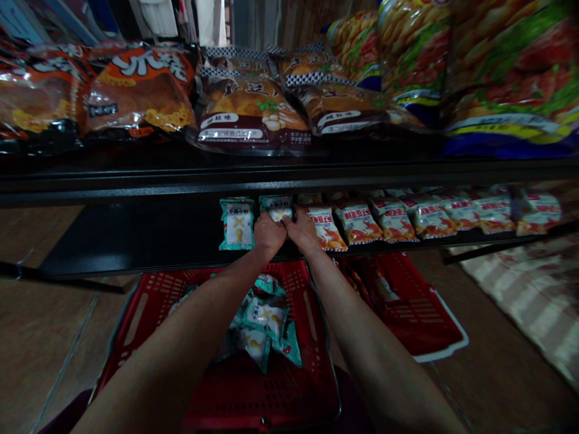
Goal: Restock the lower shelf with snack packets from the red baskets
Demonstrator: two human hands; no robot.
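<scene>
On the lower black shelf (149, 241), my left hand (270, 234) and my right hand (302, 230) are closed on the two lower sides of a teal snack bag (277, 207). The bag lies on the shelf, its lower part covered by my fingers. Just left of it another teal bag (237, 224) leans back on the shelf. To the right of my right hand begins a row of white and orange snack bags (360, 224). Below my forearms a red basket (217, 392) holds several teal bags (265, 316).
Large snack bags (256, 111) fill the upper black shelf (158, 175), which overhangs my hands. A second red basket (414, 316) with packets stands on the tiled floor at the right, near a striped cloth (520, 301). Thin black bars stick out at both shelf ends.
</scene>
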